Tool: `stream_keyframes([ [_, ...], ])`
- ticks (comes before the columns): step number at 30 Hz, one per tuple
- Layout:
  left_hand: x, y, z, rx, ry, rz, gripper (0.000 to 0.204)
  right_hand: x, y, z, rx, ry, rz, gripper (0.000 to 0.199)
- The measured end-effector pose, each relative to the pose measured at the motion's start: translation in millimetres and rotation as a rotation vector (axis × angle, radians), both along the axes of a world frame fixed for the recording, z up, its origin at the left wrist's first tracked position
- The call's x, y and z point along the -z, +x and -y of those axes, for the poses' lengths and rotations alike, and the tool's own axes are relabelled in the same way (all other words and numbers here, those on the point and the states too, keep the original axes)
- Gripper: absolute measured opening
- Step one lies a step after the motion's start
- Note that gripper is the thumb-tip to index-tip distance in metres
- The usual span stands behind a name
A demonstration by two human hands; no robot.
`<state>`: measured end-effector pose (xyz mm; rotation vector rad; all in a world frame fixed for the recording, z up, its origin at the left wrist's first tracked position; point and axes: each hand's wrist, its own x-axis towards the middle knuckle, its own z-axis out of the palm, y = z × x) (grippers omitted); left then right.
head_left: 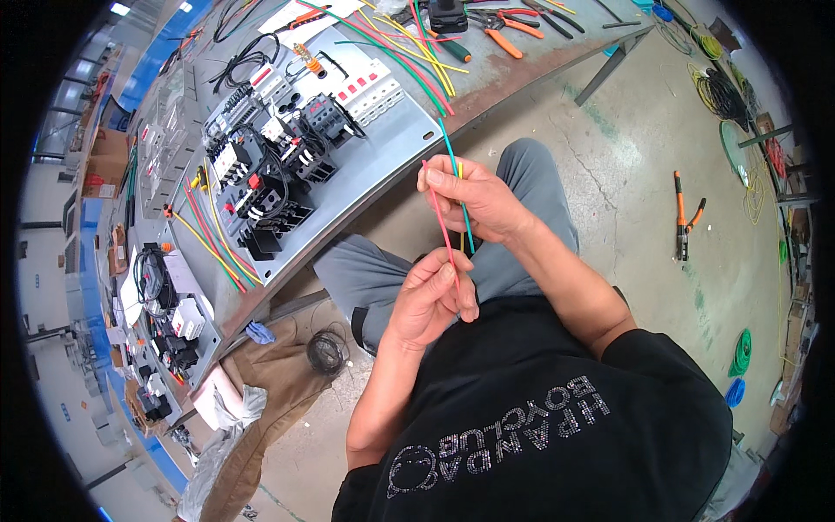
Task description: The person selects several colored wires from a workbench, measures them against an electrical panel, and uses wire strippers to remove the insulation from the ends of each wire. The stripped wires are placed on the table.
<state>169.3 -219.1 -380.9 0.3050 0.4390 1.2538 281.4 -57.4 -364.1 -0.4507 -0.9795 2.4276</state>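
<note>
My left hand (428, 303) pinches the lower end of a thin red wire (439, 217) in front of my chest. My right hand (474, 198), just above it, grips the same red wire near its upper end, together with a green wire (448, 143) and a yellow wire (459, 167). The green wire runs up from my right hand to the workbench edge and hangs a little below the fingers. Both hands hover over my grey-trousered knees, close to the grey mounting plate (383, 152).
The plate carries black contactors (274, 187) and white breakers (370, 91) wired in red, yellow and green. Orange-handled pliers (504, 26) lie on the bench behind. An orange-handled crimping tool (683, 226) and wire coils (741, 352) lie on the concrete floor at right.
</note>
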Motion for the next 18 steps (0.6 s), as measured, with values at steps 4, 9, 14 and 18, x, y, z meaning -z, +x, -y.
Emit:
stream_keyframes([
  [4, 3, -2, 0, -0.01, 0.038, -0.025, 0.023, 5, 3, -2, -0.013, 0.002, -0.024, 0.02],
  [9, -6, -1, 1, -0.023, 0.072, -0.094, 0.025, 3, 6, 0, -0.074, -0.02, -0.066, 0.018],
  [14, -16, 1, 0, -0.032, 0.068, -0.1, 0.029, 7, 4, 2, -0.023, -0.042, -0.108, 0.016],
  [18, -13, 0, 2, -0.027, 0.075, -0.106, 0.031, 1, 5, 5, 0.023, -0.003, -0.078, 0.015],
])
